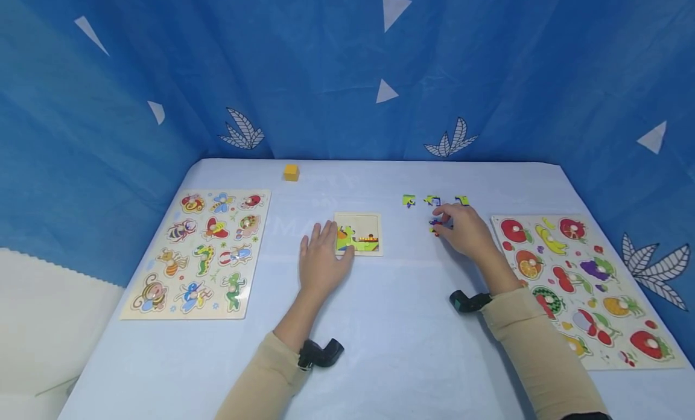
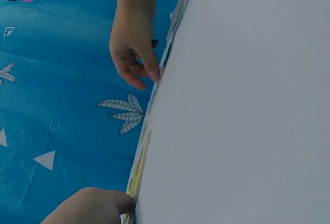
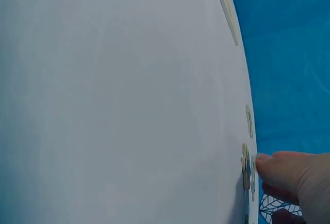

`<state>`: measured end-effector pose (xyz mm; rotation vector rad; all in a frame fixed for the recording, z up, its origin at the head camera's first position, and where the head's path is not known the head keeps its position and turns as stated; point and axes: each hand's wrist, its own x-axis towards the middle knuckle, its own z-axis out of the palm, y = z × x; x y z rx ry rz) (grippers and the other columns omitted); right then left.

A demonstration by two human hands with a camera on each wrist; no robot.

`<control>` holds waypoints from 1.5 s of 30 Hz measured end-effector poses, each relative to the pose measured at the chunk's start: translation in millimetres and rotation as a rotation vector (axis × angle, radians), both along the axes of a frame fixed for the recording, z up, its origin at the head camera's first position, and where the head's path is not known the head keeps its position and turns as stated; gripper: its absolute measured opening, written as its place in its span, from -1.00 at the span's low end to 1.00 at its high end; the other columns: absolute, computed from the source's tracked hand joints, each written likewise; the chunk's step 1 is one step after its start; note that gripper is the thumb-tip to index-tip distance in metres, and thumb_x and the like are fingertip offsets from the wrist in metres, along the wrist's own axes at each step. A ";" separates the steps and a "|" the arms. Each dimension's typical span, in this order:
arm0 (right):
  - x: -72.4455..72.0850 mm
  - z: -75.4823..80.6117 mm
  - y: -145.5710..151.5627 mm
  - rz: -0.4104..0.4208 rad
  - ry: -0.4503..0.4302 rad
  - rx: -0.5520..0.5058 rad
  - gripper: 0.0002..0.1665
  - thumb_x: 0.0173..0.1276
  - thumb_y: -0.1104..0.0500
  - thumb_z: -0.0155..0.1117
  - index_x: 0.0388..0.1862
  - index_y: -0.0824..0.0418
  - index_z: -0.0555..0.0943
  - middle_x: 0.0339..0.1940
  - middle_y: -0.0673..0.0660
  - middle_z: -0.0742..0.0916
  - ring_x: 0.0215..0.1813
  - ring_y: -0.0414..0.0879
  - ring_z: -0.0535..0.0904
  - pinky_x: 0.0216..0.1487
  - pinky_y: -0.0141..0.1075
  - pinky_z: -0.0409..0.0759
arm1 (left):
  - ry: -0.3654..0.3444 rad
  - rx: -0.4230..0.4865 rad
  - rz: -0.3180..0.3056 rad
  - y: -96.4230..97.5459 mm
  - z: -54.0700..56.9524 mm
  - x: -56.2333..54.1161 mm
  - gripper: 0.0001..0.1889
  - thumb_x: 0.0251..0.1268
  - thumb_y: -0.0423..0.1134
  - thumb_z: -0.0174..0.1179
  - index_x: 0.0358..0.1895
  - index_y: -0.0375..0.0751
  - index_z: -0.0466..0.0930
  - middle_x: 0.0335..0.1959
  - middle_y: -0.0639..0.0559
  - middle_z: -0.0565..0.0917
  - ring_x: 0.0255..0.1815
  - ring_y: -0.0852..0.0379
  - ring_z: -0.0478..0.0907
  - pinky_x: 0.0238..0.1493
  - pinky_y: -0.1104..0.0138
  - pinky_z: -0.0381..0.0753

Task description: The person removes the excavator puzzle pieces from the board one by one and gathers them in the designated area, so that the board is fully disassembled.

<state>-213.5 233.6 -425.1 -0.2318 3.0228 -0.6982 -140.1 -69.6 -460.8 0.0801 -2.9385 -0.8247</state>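
Backdrop: bright blue fabric curtain (image 1: 320, 58) with white triangles and leaf prints, hanging behind the far side and wrapping round both ends.
Table: white cloth-looking tabletop (image 1: 391, 323), pretty spread out.
Puzzle: small square pale-wood puzzle tray (image 1: 358, 216), roughly mid-table. Bits of green, orange and a red-and-yellow strip fill its near part; its far part shows bare wood.
Left hand: this left hand (image 1: 321, 269) lies along the tray's left side, fingers fairly straight and loosely spread, thumb at its near edge.
Right hand: that right hand (image 1: 468, 232) is over at the loose bits, right of the tray, thumb and index apart, nothing clamped that I can make out. Whether it's touching anything, can't tell.
Loose bits: one dark multicoloured jigsaw piece (image 1: 435, 224) right by the thumb, plus three flat green-patterned jigsaw pieces (image 1: 409, 200) in a row just beyond. Another is mostly hidden behind the hand.
Far edge: little yellow-orange cube (image 1: 291, 173), left of centre.
Left side: big pale board with colourful insect cutouts (image 1: 187, 246).
Right side: matching-style pale board with fruit cutouts (image 1: 583, 299), partly under the beige right sleeve (image 1: 543, 353).
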 end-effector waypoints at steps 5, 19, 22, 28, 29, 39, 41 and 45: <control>0.5 1.9 -9.6 0.014 0.025 -0.039 -0.68 0.43 0.16 0.26 0.13 0.16 0.60 -0.18 0.17 0.67 -0.17 0.04 0.50 -0.12 -0.11 0.52 | -0.001 0.002 -0.007 -0.2 0.7 -0.9 -0.24 0.37 0.18 0.04 0.54 -0.10 0.19 0.57 -0.01 0.23 0.65 -0.05 -0.05 0.63 -0.05 -0.19; 0.7 3.1 -83.7 0.148 -0.037 -0.113 -0.64 0.44 0.07 0.26 0.18 0.06 0.61 -0.18 0.06 0.65 -0.03 0.00 0.45 0.02 -0.12 0.49 | 0.001 0.034 0.002 -6.2 0.9 -2.2 -0.34 0.41 0.02 -0.01 0.48 -0.26 0.28 0.56 -0.11 0.23 0.65 -0.05 -0.02 0.63 0.03 -0.10; 1.4 0.5 -100.4 0.186 -0.046 -0.125 -0.64 0.43 0.05 0.27 0.18 0.04 0.62 -0.20 0.02 0.64 -0.05 -0.04 0.45 -0.02 -0.17 0.48 | 0.006 0.042 -0.001 -6.6 1.9 -2.3 -0.37 0.41 -0.02 0.02 0.45 -0.27 0.32 0.54 -0.13 0.26 0.64 -0.06 0.02 0.62 0.02 -0.05; 1.4 -4.8 -128.8 0.262 -0.037 -0.092 -0.59 0.42 -0.01 0.28 0.20 0.03 0.63 -0.22 -0.01 0.64 -0.12 -0.06 0.43 -0.14 -0.24 0.43 | 0.001 0.007 -0.019 -7.0 2.2 -2.5 -0.38 0.40 -0.03 0.04 0.45 -0.26 0.32 0.54 -0.12 0.27 0.63 -0.07 0.03 0.61 0.00 -0.01; 1.4 -5.5 -132.6 0.271 -0.032 -0.082 -0.59 0.42 -0.02 0.28 0.20 0.03 0.64 -0.22 -0.02 0.65 -0.13 -0.06 0.43 -0.15 -0.25 0.43 | 0.002 0.002 -0.021 -7.0 2.3 -2.5 -0.37 0.40 -0.03 0.04 0.45 -0.26 0.32 0.53 -0.12 0.28 0.63 -0.07 0.04 0.61 0.00 0.00; 3.4 -10.2 -154.6 0.323 0.013 -0.032 -0.64 0.40 -0.03 0.29 0.09 0.06 0.68 -0.17 -0.01 0.67 -0.12 -0.07 0.46 -0.09 -0.24 0.47 | 0.031 -0.003 -0.019 -7.6 0.8 -2.2 -0.38 0.37 -0.04 0.04 0.42 -0.28 0.37 0.51 -0.14 0.32 0.61 -0.09 0.09 0.60 0.00 0.03; 3.9 -10.7 -156.9 0.314 0.007 -0.035 -0.67 0.39 -0.02 0.30 0.06 0.06 0.68 -0.19 -0.02 0.66 -0.11 -0.08 0.46 -0.08 -0.25 0.48 | 0.036 0.001 -0.017 -7.7 0.7 -2.2 -0.39 0.37 -0.05 0.04 0.41 -0.29 0.38 0.50 -0.14 0.33 0.61 -0.10 0.10 0.60 0.00 0.03; 4.2 -10.7 -160.6 0.295 -0.019 -0.063 -0.74 0.38 0.01 0.32 -0.02 0.07 0.64 -0.25 -0.03 0.62 -0.13 -0.08 0.43 -0.11 -0.26 0.46 | 0.033 0.003 -0.012 -7.8 0.5 -1.3 -0.39 0.36 -0.05 0.05 0.40 -0.29 0.39 0.50 -0.15 0.34 0.61 -0.10 0.10 0.60 -0.01 0.04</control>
